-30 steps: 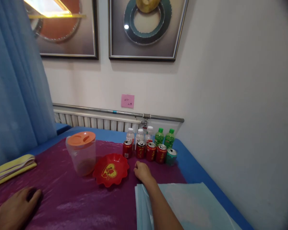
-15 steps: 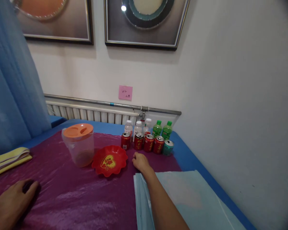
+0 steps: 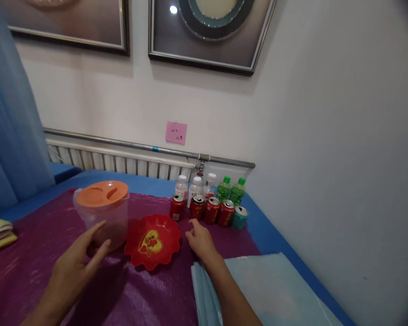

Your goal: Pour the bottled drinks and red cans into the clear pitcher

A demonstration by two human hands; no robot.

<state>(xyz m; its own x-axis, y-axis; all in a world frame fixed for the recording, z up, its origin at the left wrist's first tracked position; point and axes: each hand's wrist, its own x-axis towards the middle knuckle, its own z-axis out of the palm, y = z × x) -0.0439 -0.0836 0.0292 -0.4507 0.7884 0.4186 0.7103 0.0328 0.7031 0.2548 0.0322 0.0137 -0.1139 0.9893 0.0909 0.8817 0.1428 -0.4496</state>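
My left hand reaches in front of a clear plastic pitcher with an orange lid. Its thumb and fingers are spread, with nothing between them; whether the fingertips touch the pitcher I cannot tell. A red scalloped plate with a yellow heart print lies right of the pitcher. Between this plate and a row of drink cans hovers or rests my right hand, loosely bent, thumb and forefinger slightly apart, holding nothing visible. Nearest to its fingertips stands a red can with a black top.
Other red cans and a teal can stand upright in front of white-capped bottles and green bottles. Folded light-blue sheets lie at right, a yellow cloth at left, on purple plastic sheeting.
My left hand has moved right and forward, from the bare sheeting up to the pitcher, its fingers opening out. My right hand stays near the cans, with its forefinger now straighter. The view has shifted slightly.
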